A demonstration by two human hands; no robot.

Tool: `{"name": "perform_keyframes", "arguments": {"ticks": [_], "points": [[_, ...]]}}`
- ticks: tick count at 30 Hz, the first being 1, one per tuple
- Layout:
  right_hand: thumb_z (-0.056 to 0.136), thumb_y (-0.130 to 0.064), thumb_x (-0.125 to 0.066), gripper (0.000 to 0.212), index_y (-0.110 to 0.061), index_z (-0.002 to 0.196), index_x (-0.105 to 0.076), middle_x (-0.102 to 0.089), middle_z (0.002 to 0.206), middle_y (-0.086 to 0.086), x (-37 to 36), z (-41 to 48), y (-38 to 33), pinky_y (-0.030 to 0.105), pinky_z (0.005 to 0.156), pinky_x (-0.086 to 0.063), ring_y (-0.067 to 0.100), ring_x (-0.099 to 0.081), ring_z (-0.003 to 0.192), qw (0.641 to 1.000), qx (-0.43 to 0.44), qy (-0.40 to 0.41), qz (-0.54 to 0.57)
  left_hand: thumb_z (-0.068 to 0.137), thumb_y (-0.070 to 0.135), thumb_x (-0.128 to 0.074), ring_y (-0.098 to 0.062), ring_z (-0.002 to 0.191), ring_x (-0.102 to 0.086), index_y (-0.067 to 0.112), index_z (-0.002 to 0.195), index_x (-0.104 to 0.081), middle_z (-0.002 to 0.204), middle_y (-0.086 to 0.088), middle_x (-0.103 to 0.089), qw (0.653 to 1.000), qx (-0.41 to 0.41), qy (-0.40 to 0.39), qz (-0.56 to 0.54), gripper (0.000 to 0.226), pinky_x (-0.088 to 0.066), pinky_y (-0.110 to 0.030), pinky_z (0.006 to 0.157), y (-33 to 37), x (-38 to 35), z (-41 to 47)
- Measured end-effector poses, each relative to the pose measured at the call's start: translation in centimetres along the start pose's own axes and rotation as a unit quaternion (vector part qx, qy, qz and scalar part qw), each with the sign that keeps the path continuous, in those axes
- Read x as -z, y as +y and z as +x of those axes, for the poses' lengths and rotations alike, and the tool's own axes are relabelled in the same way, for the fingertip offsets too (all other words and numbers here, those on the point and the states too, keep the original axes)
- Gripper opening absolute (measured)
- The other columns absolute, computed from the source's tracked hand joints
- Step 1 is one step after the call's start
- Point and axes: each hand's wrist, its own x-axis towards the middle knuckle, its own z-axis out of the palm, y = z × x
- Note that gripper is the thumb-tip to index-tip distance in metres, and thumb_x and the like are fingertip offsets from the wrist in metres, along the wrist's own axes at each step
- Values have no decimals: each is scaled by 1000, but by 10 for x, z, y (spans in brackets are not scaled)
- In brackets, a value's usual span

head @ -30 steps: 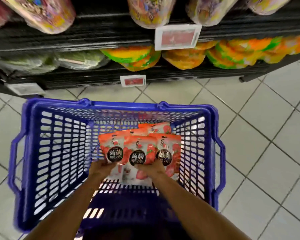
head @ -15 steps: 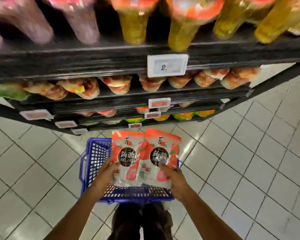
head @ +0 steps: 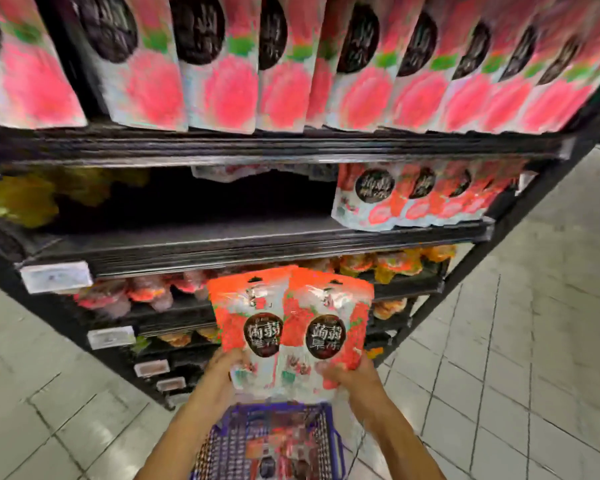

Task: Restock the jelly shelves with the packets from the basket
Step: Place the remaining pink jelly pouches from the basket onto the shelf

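Aisle, middle shelf (head: 222, 237) half bare beside shelved packets (head: 413, 199); left hand (head: 222, 372) and right hand (head: 349, 374) grip jelly packets (head: 291, 323) by bottom corners, labels outward, likely for that gap

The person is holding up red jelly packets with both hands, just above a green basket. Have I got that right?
Nearly. The basket is blue, not green, as the head view shows. The rest holds: the left hand and the right hand hold up the red jelly packets just above it.
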Motion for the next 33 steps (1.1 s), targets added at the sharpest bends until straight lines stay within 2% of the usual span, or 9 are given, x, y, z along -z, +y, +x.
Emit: {"name": "perform_keyframes", "arguments": {"ticks": [3,5,9,13,17,22,27,30,33], "points": [[46,-45,-97,42,-21,57,-64,-59,54,-1,-3,-8,-43,23,52,-50,12,-60,51,998,58,-6,-1,91,-5,-43,-13,45,-59,8,72,-56,58,-5,-61,998,-31,-57,9,26,-51,-23,45,38,-22,-16],[50,-47,-95,40,-21,57,-65,-61,55,-1,-4,-16,-69,22,52,-50,11,-61,53,996,83,-9,-12,87,1,-59,-12,52,-62,6,78,-57,67,-7,-62,990,-87,-106,35,10,-52,-25,51,57,-33,-24],[53,-38,-92,27,-23,65,-72,-68,62,0,-2,-22,-105,24,55,-52,12,-63,56,994,107,-9,-18,66,23,-88,-17,84,-73,14,99,-71,93,-5,-77,963,-181,-141,142,38,-57,-26,67,81,-52,-35],[67,-29,-85,23,-21,84,-72,-73,83,11,6,-17,-129,35,74,-58,24,-70,76,992,127,-10,-5,70,28,-81,-22,92,-73,17,106,-70,102,-6,-76,963,-218,-99,122,39,-58,-26,66,98,-64,-35],[71,-29,-81,28,-17,95,-72,-75,94,10,15,2,-149,49,95,-51,29,-70,95,989,143,13,35,69,33,-82,-17,92,-73,18,111,-69,102,-1,-76,965,-233,-51,107,46,-56,-19,63,112,-73,-32],[72,-28,-80,26,-30,97,-72,-76,98,-1,16,28,-169,35,85,-51,14,-71,91,982,177,50,37,64,36,-82,-14,93,-73,21,110,-68,102,2,-76,967,-235,-25,96,51,-56,-24,69,126,-84,-24],[78,-20,-80,20,-22,97,-72,-77,95,-3,13,57,-187,38,85,-55,16,-72,91,979,191,67,36,69,29,-81,-15,90,-73,22,104,-70,99,2,-77,967,-238,-12,90,37,-54,-29,72,128,-90,-13],[81,-17,-79,16,-25,93,-71,-77,91,-6,7,72,-200,27,77,-56,12,-72,88,973,219,68,38,71,27,-80,-14,88,-73,24,102,-70,96,4,-77,967,-240,1,85,33,-55,-26,68,129,-88,-8],[81,-20,-79,18,-23,95,-69,-75,90,-8,0,84,-209,27,82,-55,12,-70,90,969,233,73,47,74,22,-80,-16,91,-73,23,104,-69,98,2,-77,968,-238,7,82,33,-56,-29,71,130,-81,-4]]}}
